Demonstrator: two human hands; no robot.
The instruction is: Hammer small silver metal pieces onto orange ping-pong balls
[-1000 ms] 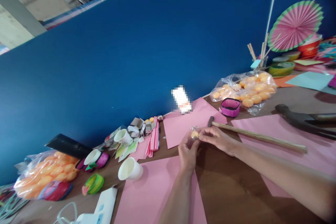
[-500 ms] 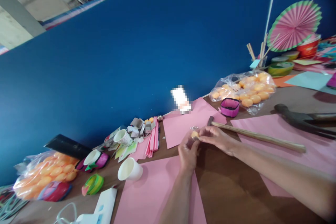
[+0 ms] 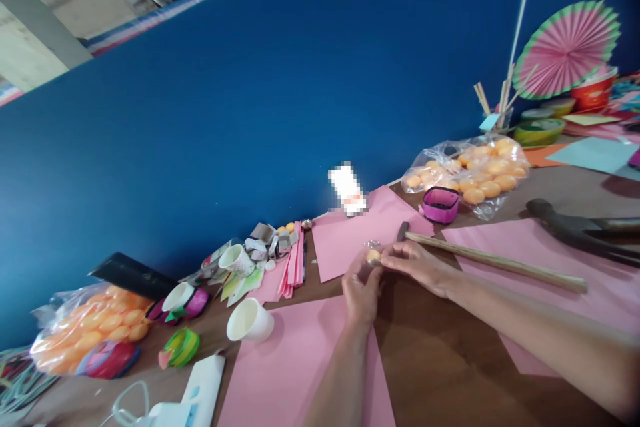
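Observation:
My left hand (image 3: 361, 290) is closed around a small round object (image 3: 373, 256), orange-yellow with a silvery, shiny part. Its exact kind is too small to make out. My right hand (image 3: 413, 267) comes in from the right, its fingertips pinched together at the edge of the same object. Both hands are held over the brown table, between two sheets of pink paper. Just beyond my right hand lies a hammer (image 3: 495, 261) with a wooden handle. A white paper cup (image 3: 250, 320) stands left of my left hand, on the nearer pink sheet (image 3: 295, 373).
Bags of orange balls lie at the back right (image 3: 493, 170) and far left (image 3: 95, 327). A claw hammer (image 3: 565, 225) rests at right. Pink strips (image 3: 294, 260), a green roll (image 3: 181, 348) and a white power strip (image 3: 204, 383) lie leftward. A blue wall (image 3: 225, 113) rises behind.
The whole view has shifted slightly, so things appear a little further right. Both hands keep nearly the same pose around the small round object.

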